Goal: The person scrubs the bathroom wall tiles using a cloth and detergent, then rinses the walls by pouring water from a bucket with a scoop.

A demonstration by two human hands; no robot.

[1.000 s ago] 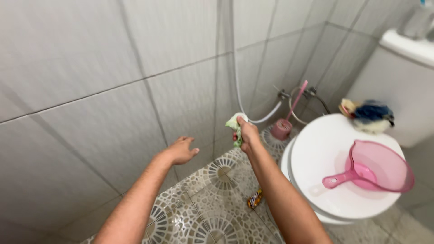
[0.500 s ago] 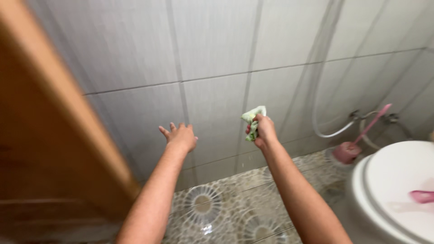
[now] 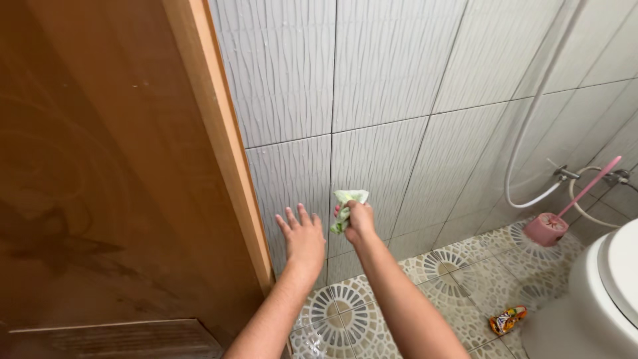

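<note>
The right hand [image 3: 359, 219] is closed around a crumpled pale green cloth [image 3: 347, 203], its fingers wrapped tight on the wad and pressing it against the grey ribbed wall tile [image 3: 385, 100], on the lower row of tiles just right of the wooden door frame [image 3: 222, 143]. The left hand [image 3: 304, 238] holds nothing: its fingers are spread wide and it lies flat on, or just off, the same tile, between the door frame and the cloth. Judging from how things lie, the wiping is at an early or middle stage; the cloth sits low on the wall near the door frame, and the tiles above it and those running away from the frame toward the corner show no clear sign either way of being wiped, so how much is done cannot be told. Far from the door frame, by the corner, a white hose [image 3: 531, 126] loops down to a wall tap [image 3: 565, 174], a pink brush in its holder [image 3: 548, 226] stands on the patterned floor [image 3: 458, 279], a small orange wrapper [image 3: 507, 320] lies there too, and the white toilet [image 3: 601, 299] fills the edge of view.
</note>
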